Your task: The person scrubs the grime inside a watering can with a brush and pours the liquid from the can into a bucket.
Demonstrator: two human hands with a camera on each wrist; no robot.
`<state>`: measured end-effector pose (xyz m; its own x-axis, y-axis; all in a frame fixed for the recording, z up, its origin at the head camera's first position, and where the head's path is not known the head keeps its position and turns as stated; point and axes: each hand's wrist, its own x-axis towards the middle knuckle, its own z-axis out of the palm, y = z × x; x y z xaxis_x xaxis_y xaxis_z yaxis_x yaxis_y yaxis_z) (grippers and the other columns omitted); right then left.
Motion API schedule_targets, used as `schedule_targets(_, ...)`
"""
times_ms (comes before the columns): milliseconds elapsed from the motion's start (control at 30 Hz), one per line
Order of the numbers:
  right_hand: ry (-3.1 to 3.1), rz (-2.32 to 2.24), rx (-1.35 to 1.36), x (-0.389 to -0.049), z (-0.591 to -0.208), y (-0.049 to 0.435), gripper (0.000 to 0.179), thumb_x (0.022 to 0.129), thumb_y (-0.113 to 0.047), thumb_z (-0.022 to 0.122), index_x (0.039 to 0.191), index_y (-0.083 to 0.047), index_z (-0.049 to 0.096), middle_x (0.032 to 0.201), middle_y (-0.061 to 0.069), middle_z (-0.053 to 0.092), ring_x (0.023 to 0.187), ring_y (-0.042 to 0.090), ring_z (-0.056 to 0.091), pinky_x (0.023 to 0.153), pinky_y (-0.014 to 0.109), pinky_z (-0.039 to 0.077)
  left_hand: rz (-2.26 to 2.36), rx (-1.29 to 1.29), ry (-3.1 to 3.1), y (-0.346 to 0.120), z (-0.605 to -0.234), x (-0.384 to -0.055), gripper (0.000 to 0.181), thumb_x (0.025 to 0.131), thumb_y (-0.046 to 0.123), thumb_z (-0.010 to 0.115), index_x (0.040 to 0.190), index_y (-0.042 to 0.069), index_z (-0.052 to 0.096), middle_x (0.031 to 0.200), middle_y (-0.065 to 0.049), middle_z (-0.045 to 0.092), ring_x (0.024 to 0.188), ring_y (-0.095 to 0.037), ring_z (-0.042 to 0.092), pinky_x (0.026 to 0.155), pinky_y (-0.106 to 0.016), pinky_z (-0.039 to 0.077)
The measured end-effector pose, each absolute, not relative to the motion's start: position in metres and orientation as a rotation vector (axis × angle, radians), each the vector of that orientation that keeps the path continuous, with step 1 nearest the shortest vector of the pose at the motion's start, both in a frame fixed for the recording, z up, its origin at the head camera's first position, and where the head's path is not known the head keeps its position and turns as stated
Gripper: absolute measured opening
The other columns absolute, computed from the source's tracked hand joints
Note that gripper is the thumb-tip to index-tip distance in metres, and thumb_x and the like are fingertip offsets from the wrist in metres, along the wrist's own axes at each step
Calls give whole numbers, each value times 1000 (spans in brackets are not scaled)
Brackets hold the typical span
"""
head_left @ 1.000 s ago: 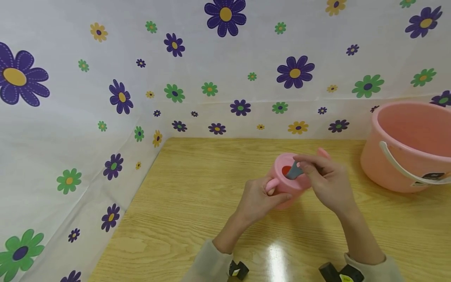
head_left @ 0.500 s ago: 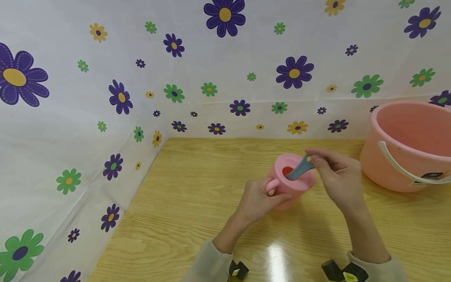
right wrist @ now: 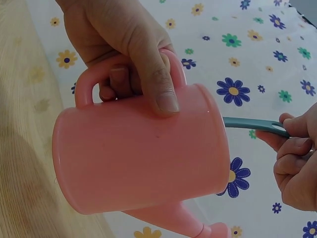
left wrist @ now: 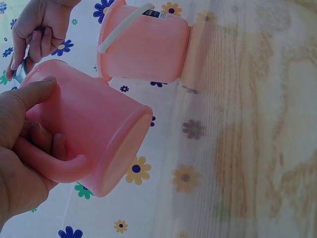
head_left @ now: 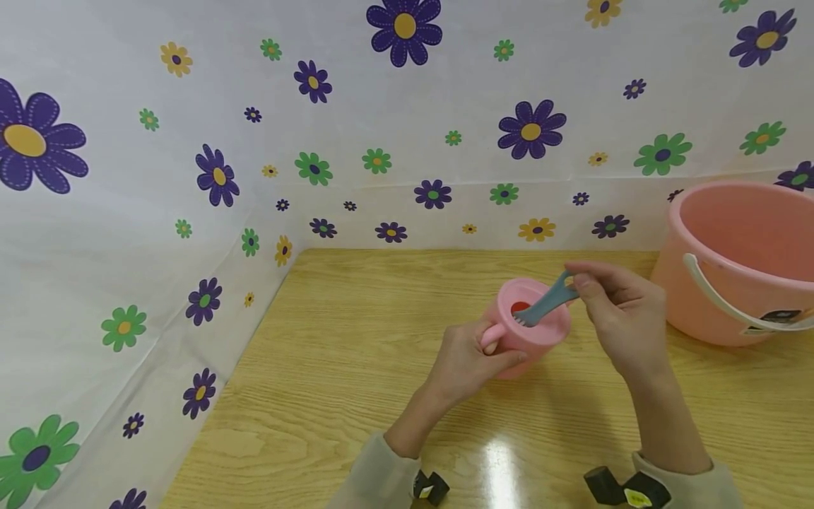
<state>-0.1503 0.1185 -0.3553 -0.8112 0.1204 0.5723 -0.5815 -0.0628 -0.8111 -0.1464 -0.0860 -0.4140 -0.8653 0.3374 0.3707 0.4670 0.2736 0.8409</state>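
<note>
My left hand grips the handle of a pink toy watering can, its thumb lying along the can's side. The can is tilted above the table, and its spout shows in the right wrist view. With thumb and fingertips my right hand pinches the handle end of a small blue fork. In the head view the tines are at the can's round top opening, which looks red inside. In the left wrist view the fork is mostly hidden behind the can and the fingers.
A large pink bucket with a white handle stands to the right of my right hand. Under both hands is a wooden table. A white cloth printed with flowers hangs behind and on the left.
My right hand has moved right and slightly away from the can, drawing the fork outward. More of its handle and its tines now show. The left hand and can have stayed nearly still.
</note>
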Motion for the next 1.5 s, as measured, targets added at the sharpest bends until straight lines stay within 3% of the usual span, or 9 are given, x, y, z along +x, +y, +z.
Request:
schedule_targets(100,-1770,1904,459,-149,-354,118,14,93,10,60,102,14,69,75,0,70,54,9,42,47,22,27,-1665,-767,-2412,-86,-414,-147,27,81,13,83,78,7,57,64,4,38,61,-4,46,57,-17,38)
schedule_targets(233,-1836,1849,455,-147,-356,117,14,92,9,62,104,12,69,77,-1,70,56,8,51,47,21,30,-1665,-767,-2416,-87,-415,-146,21,81,13,83,91,5,66,65,5,44,64,-4,49,58,-17,40)
schedule_targets(367,-1907,1768,485,-147,-358,112,16,90,11,64,105,11,68,79,-4,72,62,10,61,48,22,33,-1665,-760,-2419,-88,-415,-146,27,81,13,83,103,6,69,67,5,50,64,-4,50,58,-17,40)
schedule_targets(667,-2032,1663,542,-145,-361,103,19,86,11,69,103,3,72,74,-4,70,53,11,49,44,26,32,-1646,-761,-2402,-89,-415,-146,21,82,14,83,87,5,64,63,4,42,58,-5,46,55,-17,38)
schedule_targets(767,-2054,1649,569,-145,-361,102,19,86,11,69,103,3,72,73,2,69,51,10,49,43,24,33,-1648,-761,-2404,-90,-414,-146,22,82,14,83,94,4,67,64,4,43,59,-5,47,55,-17,38)
schedule_targets(1033,-2148,1648,588,-144,-361,102,15,89,8,67,102,4,72,77,10,71,58,13,64,71,19,47,-1663,-761,-2410,-91,-415,-146,29,82,14,83,106,4,69,64,4,45,59,-5,47,55,-17,39)
schedule_targets(1267,-2182,1656,606,-144,-359,103,12,90,5,67,101,5,73,84,12,74,70,11,70,61,19,53,-1662,-768,-2400,-90,-414,-146,33,81,12,83,110,4,68,64,5,44,58,-4,46,55,-17,39)
schedule_targets(1500,-2155,1635,633,-145,-360,104,11,91,6,65,97,2,74,81,1,71,66,11,61,57,18,47,-1659,-758,-2400,-89,-414,-146,30,81,12,83,107,4,69,64,6,45,59,-4,47,55,-17,39)
